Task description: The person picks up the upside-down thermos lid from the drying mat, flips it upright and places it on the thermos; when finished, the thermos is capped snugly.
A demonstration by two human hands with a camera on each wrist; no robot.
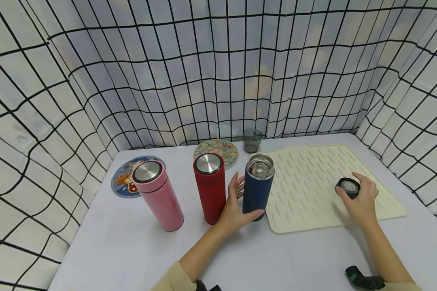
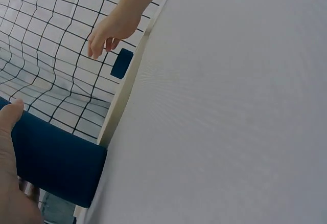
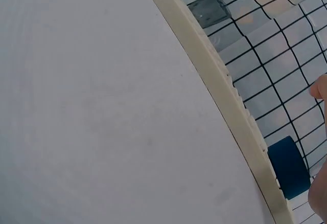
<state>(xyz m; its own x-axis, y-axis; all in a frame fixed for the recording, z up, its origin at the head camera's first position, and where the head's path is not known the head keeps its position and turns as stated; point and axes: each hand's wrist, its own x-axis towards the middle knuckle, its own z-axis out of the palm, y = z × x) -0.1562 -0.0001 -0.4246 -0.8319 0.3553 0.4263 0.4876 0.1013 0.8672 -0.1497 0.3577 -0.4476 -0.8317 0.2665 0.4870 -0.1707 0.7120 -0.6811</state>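
A dark blue thermos bottle [image 1: 256, 192] stands uncapped on the white table, its steel mouth showing. My left hand [image 1: 234, 212] holds it low, thumb across the front and fingers along its left side; the fingertips are partly hidden. In the left wrist view, the thumb lies over the bottle's blue wall [image 2: 56, 157]. The blue bottle cap [image 1: 349, 188] rests on the cream mat [image 1: 309, 182] with a grey disc facing up. My right hand [image 1: 362, 198] hovers beside it, thumb and fingers spread; the left wrist view shows a gap between the fingers and the cap [image 2: 122, 63].
Left of the blue bottle stand a red thermos [image 1: 210, 194] and a pink thermos [image 1: 162, 200], both capped. Behind are a round blue patterned mat [image 1: 121, 184], a round floral mat [image 1: 229, 151] and a grey glass [image 1: 252, 141]. Black netting [image 1: 229, 81] encloses the table.
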